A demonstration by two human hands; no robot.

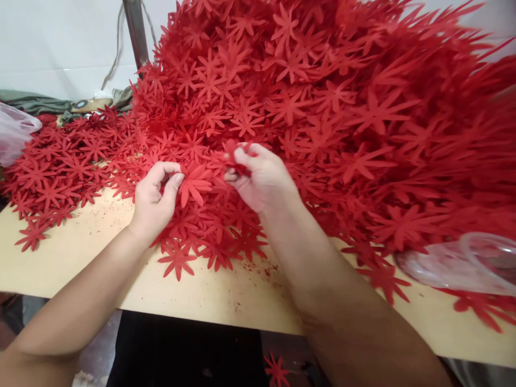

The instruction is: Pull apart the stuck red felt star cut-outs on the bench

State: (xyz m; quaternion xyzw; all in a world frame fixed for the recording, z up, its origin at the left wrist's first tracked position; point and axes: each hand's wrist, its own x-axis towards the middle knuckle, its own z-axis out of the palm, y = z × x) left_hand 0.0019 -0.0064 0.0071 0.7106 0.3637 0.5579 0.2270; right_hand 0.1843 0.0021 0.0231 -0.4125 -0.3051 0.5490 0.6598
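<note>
My left hand (155, 196) pinches the edge of a red flower-shaped cutout (195, 183) with several long petals, held over the front of the pile. To its right, my right hand (260, 174) is closed on a crumpled red cutout (237, 156), partly hidden by the fingers and blurred. Around both hands spreads a big heap of matching red cutouts (290, 102), rising high at the back and right. A few single cutouts lie flat near the front, below my left hand.
The pale tabletop (193, 301) carries red crumbs. A lower pile of cutouts (52, 172) lies at left beside a plastic bag (16, 131). A clear plastic container (455, 263) lies at right. A dark post (136, 35) stands behind. One cutout (277, 371) lies below the table edge.
</note>
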